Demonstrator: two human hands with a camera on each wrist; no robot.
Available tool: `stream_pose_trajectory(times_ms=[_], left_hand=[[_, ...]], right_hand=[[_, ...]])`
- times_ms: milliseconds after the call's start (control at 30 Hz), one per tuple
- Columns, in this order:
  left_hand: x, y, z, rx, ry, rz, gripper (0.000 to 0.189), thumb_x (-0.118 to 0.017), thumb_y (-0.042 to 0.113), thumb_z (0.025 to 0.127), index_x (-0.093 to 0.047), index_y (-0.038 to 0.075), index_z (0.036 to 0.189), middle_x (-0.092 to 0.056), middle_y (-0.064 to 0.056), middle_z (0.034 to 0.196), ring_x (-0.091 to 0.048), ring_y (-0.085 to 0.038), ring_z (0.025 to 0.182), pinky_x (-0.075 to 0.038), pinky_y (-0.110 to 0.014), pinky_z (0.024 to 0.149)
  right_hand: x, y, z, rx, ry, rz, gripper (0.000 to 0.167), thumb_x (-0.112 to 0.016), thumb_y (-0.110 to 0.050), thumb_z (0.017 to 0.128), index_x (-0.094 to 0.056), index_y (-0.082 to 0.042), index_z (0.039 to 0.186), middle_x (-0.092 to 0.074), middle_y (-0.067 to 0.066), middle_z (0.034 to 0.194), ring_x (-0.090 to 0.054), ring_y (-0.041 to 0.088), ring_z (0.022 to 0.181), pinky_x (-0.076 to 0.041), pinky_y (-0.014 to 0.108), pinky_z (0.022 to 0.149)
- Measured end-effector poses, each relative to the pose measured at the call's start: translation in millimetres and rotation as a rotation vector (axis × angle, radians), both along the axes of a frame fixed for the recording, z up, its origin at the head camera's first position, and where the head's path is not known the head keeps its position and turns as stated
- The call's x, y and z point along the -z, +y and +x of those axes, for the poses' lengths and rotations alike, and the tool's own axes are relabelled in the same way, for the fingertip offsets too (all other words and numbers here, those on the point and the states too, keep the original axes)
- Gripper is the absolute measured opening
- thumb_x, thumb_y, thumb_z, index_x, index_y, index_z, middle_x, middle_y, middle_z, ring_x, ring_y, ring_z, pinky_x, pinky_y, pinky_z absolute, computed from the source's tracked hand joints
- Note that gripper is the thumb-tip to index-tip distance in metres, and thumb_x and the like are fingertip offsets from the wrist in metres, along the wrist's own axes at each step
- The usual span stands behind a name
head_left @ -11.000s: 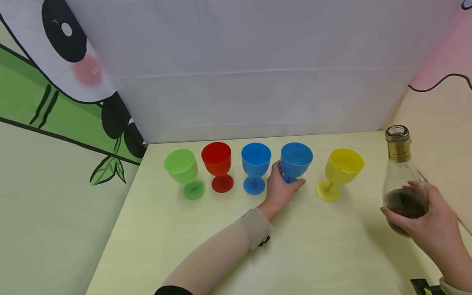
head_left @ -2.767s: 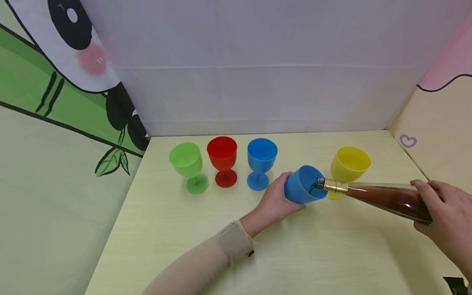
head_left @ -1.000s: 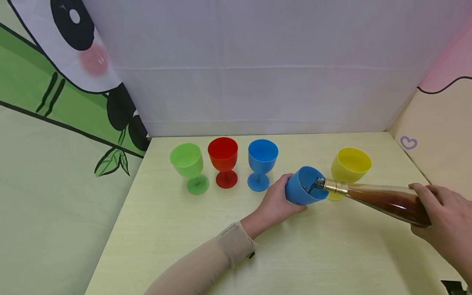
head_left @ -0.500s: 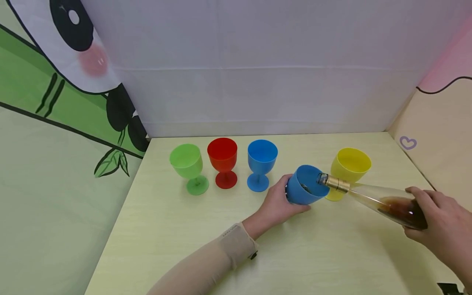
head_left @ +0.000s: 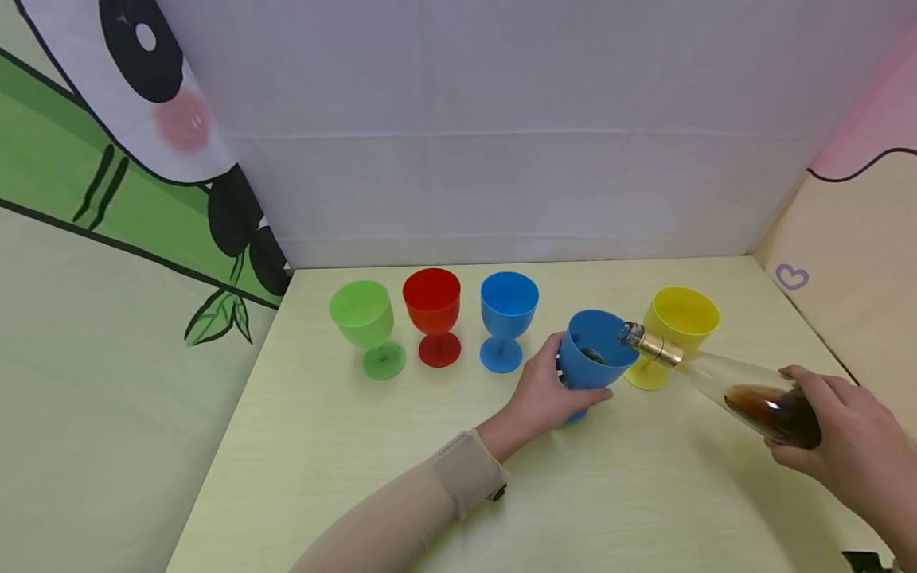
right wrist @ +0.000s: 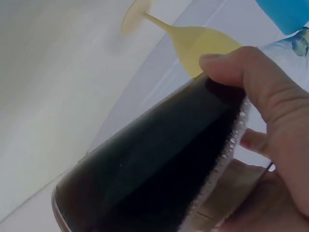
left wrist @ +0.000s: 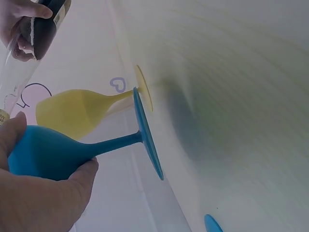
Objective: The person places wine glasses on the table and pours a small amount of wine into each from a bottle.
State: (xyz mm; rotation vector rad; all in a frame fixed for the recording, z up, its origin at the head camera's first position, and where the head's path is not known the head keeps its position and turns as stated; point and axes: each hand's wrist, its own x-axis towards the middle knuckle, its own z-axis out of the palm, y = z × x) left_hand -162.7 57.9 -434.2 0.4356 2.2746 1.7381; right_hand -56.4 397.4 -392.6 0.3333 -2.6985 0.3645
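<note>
Two things in hand, seemingly at the pouring step: blue cup (head_left: pixel 593 374) over the table (head_left: pixel 573 509), near upright, clamped by fingers and thumb of the left hand (head_left: pixel 542 390); bottle (head_left: pixel 723 383) gripped round its body by the right hand (head_left: pixel 852 438). Slanting lengthwise from low base to raised mouth, pointing at the cup's rim. Next, probably needing to draw the bottle clear.
</note>
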Motion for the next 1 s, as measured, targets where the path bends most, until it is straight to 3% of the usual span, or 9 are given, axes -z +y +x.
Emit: stream_pose_trajectory(times_ms=[133,300,433,500,600,1000], left_hand=[[0.2,3.6,-2.7,-0.003,0.030,0.026,0.084,-0.090,0.029,0.080,-0.041,0.021,0.149,-0.053,0.010,0.139,-0.054,-0.017,0.125,-0.049,-0.043,0.099],[1.7,8.6,-6.1,-0.022,0.067,0.014,0.084,-0.090,0.026,0.080,-0.042,0.020,0.149,-0.053,0.010,0.140,-0.053,-0.018,0.127,-0.048,-0.042,0.100],[2.7,11.5,-7.2,-0.039,0.067,0.009,0.084,-0.090,0.024,0.080,-0.042,0.020,0.149,-0.052,0.009,0.141,-0.052,-0.019,0.128,-0.047,-0.043,0.101],[3.2,12.8,-7.5,-0.045,0.061,0.008,0.084,-0.090,0.023,0.080,-0.042,0.020,0.149,-0.052,0.009,0.141,-0.052,-0.019,0.129,-0.047,-0.043,0.102],[4.4,15.3,-9.0,-0.051,0.055,0.009,0.084,-0.090,0.023,0.080,-0.042,0.019,0.149,-0.052,0.009,0.142,-0.051,-0.019,0.129,-0.046,-0.043,0.102],[13.4,21.0,-20.9,-0.106,0.059,0.019,0.083,-0.089,0.018,0.081,-0.042,0.017,0.148,-0.052,0.004,0.144,-0.050,-0.021,0.132,-0.045,-0.044,0.105]], right_hand=[[0.8,-1,-0.5,-0.006,-0.016,-0.026,0.097,-0.098,-0.010,0.041,-0.053,0.001,0.127,-0.062,0.027,0.100,-0.057,0.047,0.082,-0.042,0.054,0.068],[0.6,-3,-0.6,0.005,-0.054,-0.057,0.098,-0.100,-0.009,0.043,-0.052,0.003,0.127,-0.061,0.025,0.103,-0.058,0.043,0.084,-0.045,0.035,0.068],[1.9,-3,-1.2,0.007,-0.050,-0.097,0.097,-0.100,-0.010,0.044,-0.052,0.003,0.127,-0.063,0.022,0.103,-0.057,0.024,0.085,-0.035,0.013,0.067],[3.4,-4,-0.8,0.004,-0.048,-0.120,0.097,-0.100,-0.010,0.044,-0.053,0.003,0.127,-0.064,0.020,0.104,-0.053,0.013,0.085,-0.033,0.009,0.069],[4.8,-6,0.3,0.007,-0.060,-0.127,0.098,-0.101,-0.012,0.045,-0.052,0.002,0.129,-0.064,0.018,0.107,-0.052,0.009,0.083,-0.033,0.007,0.068],[4.2,-6,-1.1,0.016,-0.054,-0.137,0.100,-0.103,-0.016,0.045,-0.052,0.002,0.130,-0.067,0.021,0.112,-0.060,0.033,0.076,-0.034,0.008,0.063]])
